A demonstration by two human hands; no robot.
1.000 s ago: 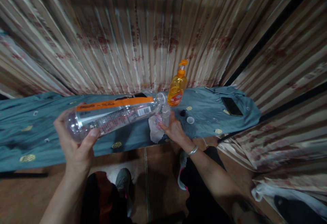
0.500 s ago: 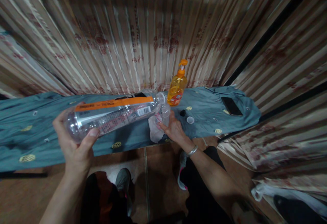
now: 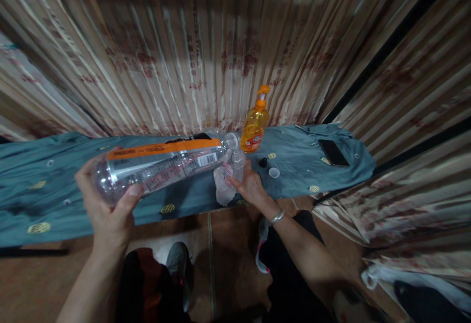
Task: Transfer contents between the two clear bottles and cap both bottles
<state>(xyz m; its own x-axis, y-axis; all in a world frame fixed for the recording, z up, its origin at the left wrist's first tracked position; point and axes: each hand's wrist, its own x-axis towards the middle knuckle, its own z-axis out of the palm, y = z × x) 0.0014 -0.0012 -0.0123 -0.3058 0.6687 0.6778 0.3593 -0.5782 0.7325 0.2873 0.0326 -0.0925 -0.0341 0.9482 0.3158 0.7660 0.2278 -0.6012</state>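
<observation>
My left hand (image 3: 110, 200) grips the base of a large clear plastic bottle (image 3: 165, 166) with an orange and silver label. The bottle is tipped nearly level, its mouth toward the right. At that mouth is a small clear bottle (image 3: 238, 161), held by my right hand (image 3: 250, 183) with the fingers closed around it. Whether the two openings touch, I cannot tell. A crumpled whitish tissue or film (image 3: 223, 188) hangs beside the small bottle, close to my right thumb. Any liquid inside the large bottle is hard to make out.
Behind my right hand stands a pump bottle (image 3: 254, 124) of orange liquid. A small black cap (image 3: 263, 162) and a white cap (image 3: 274, 173) lie to the right, with a dark phone (image 3: 333, 152) farther along the teal cloth (image 3: 294, 185). Curtains (image 3: 206, 58) hang behind.
Almost nothing differs. Both hands keep the two bottles in nearly the same pose, and the things on the cloth stay put.
</observation>
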